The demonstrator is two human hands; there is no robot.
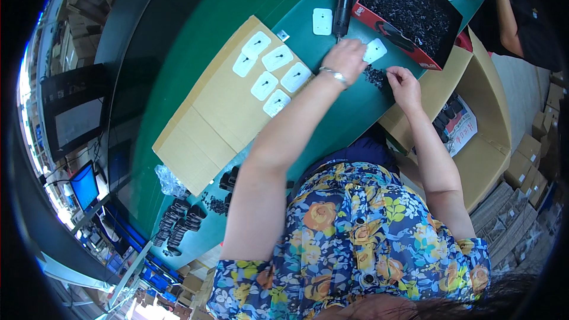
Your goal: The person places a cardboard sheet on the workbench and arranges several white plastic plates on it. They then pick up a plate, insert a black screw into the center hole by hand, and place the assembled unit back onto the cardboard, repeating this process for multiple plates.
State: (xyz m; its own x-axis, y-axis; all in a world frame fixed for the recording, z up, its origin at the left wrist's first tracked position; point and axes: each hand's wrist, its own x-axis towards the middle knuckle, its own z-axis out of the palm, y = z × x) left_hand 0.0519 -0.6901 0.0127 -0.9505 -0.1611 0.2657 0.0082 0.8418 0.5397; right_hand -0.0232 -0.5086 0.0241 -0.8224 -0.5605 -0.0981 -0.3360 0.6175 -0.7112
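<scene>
My left hand (345, 61), a bracelet on its wrist, is closed with its fingertips at the edge of a small white rounded plate (375, 51). Just beyond the knuckles is the tip of a black cylindrical power screwdriver (342, 15). My right hand (405, 87) pinches thumb and forefinger together beside a small pile of black parts (374, 76); anything between them is too small to make out. Another white plate (322, 22) lies left of the screwdriver. Several white plates (265, 86), each with a small black piece, rest on a cardboard sheet (204, 124).
A red box (409, 9) full of tiny black parts stands at the far right. Beside my right arm is an open carton (492, 124). Black parts (178, 222) are stacked on the green table (195, 243) at left. Another person's arm (507, 24) shows at upper right.
</scene>
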